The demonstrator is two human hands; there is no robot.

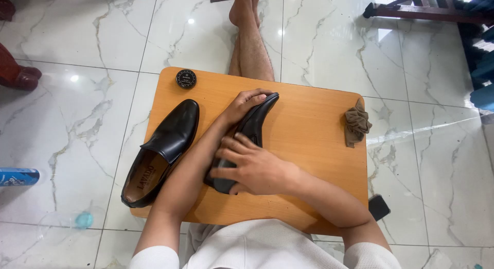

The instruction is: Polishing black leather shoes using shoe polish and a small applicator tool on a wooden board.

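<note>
Black leather shoe (250,129) lies on its side mid-board on orange wooden lap table (309,119). Left hand (246,103) clasps toe end, fingers curled over it. Right hand (254,167) wraps heel end, gripping. Second black shoe (162,150) upright at left, overhanging table edge. Round black polish tin (186,79) near far edge. Brown cloth (356,126) at right edge. White marble floor (77,109) around.

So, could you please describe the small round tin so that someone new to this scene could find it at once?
Start at the orange wooden board lying across the person's lap on the marble floor. Go to its far left corner, beyond the toe of the loose black shoe. The polish tin sits there: small, flat, round and black, the only round thing on the board, unlike the crumpled brown cloth at the right edge.
</note>
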